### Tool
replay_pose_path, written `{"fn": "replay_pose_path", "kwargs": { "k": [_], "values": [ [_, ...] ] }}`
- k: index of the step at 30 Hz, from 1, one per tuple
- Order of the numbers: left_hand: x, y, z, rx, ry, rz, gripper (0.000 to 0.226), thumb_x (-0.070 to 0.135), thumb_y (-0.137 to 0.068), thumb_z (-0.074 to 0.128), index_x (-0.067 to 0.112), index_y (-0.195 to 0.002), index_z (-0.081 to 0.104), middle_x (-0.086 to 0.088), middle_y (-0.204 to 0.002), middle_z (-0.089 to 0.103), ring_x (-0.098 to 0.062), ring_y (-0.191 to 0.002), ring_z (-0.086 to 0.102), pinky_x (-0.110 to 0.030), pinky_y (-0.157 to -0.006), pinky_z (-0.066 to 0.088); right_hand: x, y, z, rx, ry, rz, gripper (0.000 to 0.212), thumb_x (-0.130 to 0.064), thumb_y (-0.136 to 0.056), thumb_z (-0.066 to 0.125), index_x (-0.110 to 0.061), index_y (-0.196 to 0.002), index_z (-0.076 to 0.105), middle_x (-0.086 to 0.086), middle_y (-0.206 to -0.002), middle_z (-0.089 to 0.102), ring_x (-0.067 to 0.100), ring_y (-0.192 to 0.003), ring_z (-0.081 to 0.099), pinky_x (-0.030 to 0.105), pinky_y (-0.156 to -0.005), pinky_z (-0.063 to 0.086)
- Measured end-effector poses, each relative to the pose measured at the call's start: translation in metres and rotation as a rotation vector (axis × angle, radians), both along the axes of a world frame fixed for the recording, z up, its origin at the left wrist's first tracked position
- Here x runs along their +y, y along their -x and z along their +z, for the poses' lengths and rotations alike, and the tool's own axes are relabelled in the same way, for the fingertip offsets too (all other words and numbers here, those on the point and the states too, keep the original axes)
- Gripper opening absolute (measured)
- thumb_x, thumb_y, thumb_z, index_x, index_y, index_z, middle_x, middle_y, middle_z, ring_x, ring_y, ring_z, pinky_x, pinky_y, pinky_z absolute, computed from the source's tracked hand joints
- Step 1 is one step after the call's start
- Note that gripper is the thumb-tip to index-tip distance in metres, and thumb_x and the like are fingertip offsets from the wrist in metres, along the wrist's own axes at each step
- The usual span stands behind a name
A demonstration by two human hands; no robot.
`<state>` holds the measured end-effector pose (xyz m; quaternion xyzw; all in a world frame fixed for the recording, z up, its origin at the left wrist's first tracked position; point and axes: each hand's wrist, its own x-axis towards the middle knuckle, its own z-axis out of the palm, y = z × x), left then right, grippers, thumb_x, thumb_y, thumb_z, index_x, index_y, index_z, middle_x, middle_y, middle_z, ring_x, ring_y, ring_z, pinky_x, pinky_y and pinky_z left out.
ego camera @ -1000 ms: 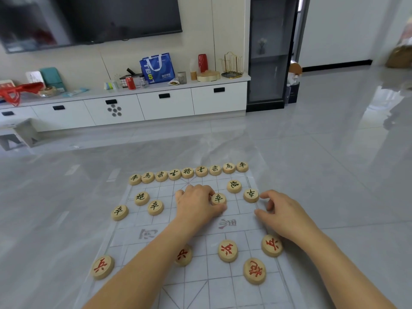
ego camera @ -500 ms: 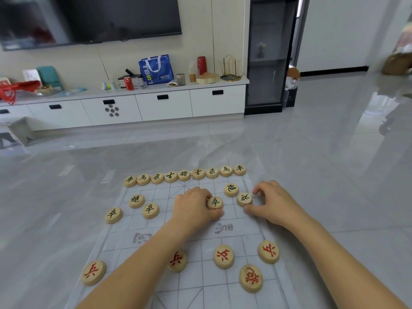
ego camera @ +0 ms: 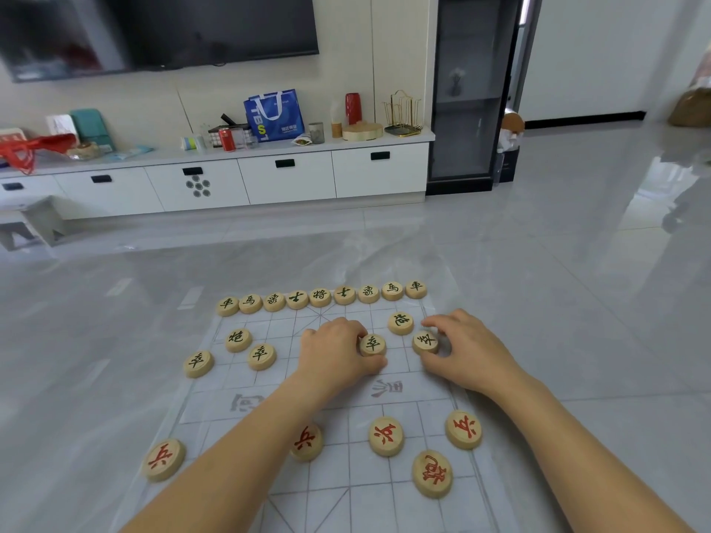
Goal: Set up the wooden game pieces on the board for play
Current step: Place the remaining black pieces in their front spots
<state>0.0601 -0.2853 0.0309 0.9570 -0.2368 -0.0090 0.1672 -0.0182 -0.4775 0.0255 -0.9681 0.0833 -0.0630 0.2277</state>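
Ahead of me, a glossy grey tiled floor (ego camera: 500,282), bright reflections toward its right edge. Against the cream wall (ego camera: 400,51) stands a long white drawer cabinet (ego camera: 288,178), top cluttered. A dark television (ego camera: 173,28) is mounted above; a black glass-fronted cabinet (ego camera: 467,90) stands at its right end.

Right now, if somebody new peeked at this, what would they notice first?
Two bare hands are busy over the thin pale gridded board on the floor: the left hand grips a round wooden piece with dark lettering, and the right hand pinches the neighbouring dark-lettered piece beside it. Behind them, a neat row of nine dark-lettered wooden discs lines the far edge, while red-lettered wooden discs lie scattered nearer the person.
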Motion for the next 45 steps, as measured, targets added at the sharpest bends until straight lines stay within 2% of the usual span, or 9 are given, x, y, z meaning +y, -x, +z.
{"fn": "replay_pose_path", "kwargs": {
  "k": [4, 7, 10, 12, 15, 20, 26, 34, 45],
  "values": [
    [-0.0005, 0.0005, 0.0002, -0.004, -0.007, 0.002, 0.041, 0.056, -0.071, 0.064, 0.023, -0.096, 0.062, 0.007, -0.093, 0.060, -0.014, -0.087, 0.055, -0.035, -0.079, 0.033, 0.0018, -0.0012, -0.0020, -0.015, -0.010, -0.027, 0.041, -0.048, -0.079, 0.060, -0.027, -0.114, 0.055, -0.008, -0.108, 0.049, 0.012, -0.102, 0.049, 0.030, -0.083, 0.047],
    [-0.0004, 0.0010, 0.0005, -0.006, -0.008, 0.003, 0.041, 0.056, -0.072, 0.064, 0.024, -0.096, 0.062, 0.007, -0.094, 0.060, -0.015, -0.087, 0.055, -0.035, -0.080, 0.033, 0.0023, -0.0001, -0.0027, -0.012, -0.008, -0.039, 0.048, -0.056, -0.075, 0.061, -0.029, -0.113, 0.052, -0.010, -0.109, 0.049, 0.011, -0.103, 0.049, 0.030, -0.082, 0.046],
    [0.0004, 0.0007, -0.0001, -0.006, -0.015, 0.003, 0.041, 0.056, -0.072, 0.064, 0.024, -0.097, 0.061, 0.007, -0.094, 0.059, -0.015, -0.088, 0.055, -0.036, -0.082, 0.034, -0.0005, 0.0010, 0.0003, 0.029, -0.026, -0.005, 0.055, -0.045, -0.076, 0.061, -0.031, -0.127, 0.047, -0.008, -0.116, 0.048, 0.013, -0.109, 0.047, 0.031, -0.086, 0.045],
    [0.0002, 0.0003, -0.0006, -0.005, -0.012, 0.003, 0.041, 0.057, -0.072, 0.064, 0.024, -0.097, 0.061, 0.007, -0.095, 0.059, -0.014, -0.088, 0.055, -0.036, -0.082, 0.034, -0.0015, 0.0010, 0.0007, 0.033, -0.026, -0.001, 0.045, -0.040, -0.076, 0.062, -0.031, -0.119, 0.052, -0.008, -0.110, 0.048, 0.012, -0.104, 0.048, 0.031, -0.083, 0.046],
    [-0.0003, 0.0004, -0.0012, -0.007, -0.007, 0.008, 0.041, 0.056, -0.072, 0.064, 0.024, -0.096, 0.062, 0.008, -0.094, 0.059, -0.014, -0.087, 0.055, -0.036, -0.081, 0.033, -0.0010, 0.0006, -0.0013, 0.008, -0.023, -0.034, 0.034, -0.046, -0.076, 0.063, -0.029, -0.104, 0.053, -0.009, -0.102, 0.049, 0.010, -0.095, 0.049, 0.029, -0.078, 0.047],
    [-0.0002, 0.0012, -0.0014, -0.008, -0.011, 0.008, 0.040, 0.056, -0.072, 0.063, 0.024, -0.096, 0.061, 0.007, -0.095, 0.059, -0.014, -0.088, 0.055, -0.036, -0.082, 0.033, -0.0022, 0.0006, -0.0017, 0.023, -0.038, -0.012, 0.045, -0.044, -0.076, 0.063, -0.031, -0.117, 0.051, -0.009, -0.109, 0.048, 0.010, -0.101, 0.049, 0.029, -0.080, 0.046],
    [0.0000, -0.0003, -0.0025, -0.006, -0.009, 0.015, 0.037, 0.055, -0.074, 0.062, 0.025, -0.095, 0.061, 0.008, -0.094, 0.058, -0.014, -0.088, 0.054, -0.035, -0.080, 0.031, -0.0028, -0.0004, -0.0029, 0.007, -0.084, -0.055, 0.030, -0.038, -0.075, 0.064, -0.027, -0.101, 0.055, -0.008, -0.100, 0.048, 0.010, -0.089, 0.052, 0.032, -0.078, 0.049],
    [-0.0004, -0.0001, -0.0036, -0.020, -0.004, 0.020, 0.035, 0.055, -0.076, 0.061, 0.024, -0.093, 0.062, 0.007, -0.093, 0.059, -0.015, -0.087, 0.055, -0.036, -0.080, 0.030, -0.0035, 0.0008, -0.0031, 0.009, -0.108, -0.047, 0.029, -0.037, -0.075, 0.065, -0.027, -0.101, 0.057, -0.007, -0.101, 0.048, 0.011, -0.090, 0.052, 0.031, -0.080, 0.048],
    [-0.0004, -0.0007, -0.0059, -0.043, -0.011, 0.030, 0.036, 0.056, -0.077, 0.062, 0.026, -0.096, 0.060, 0.008, -0.095, 0.059, -0.015, -0.089, 0.055, -0.036, -0.082, 0.030, -0.0026, 0.0018, -0.0033, 0.011, -0.091, -0.046, 0.038, -0.037, -0.079, 0.063, -0.025, -0.113, 0.054, -0.006, -0.107, 0.046, 0.013, -0.095, 0.051, 0.030, -0.082, 0.047]
  ]
}}
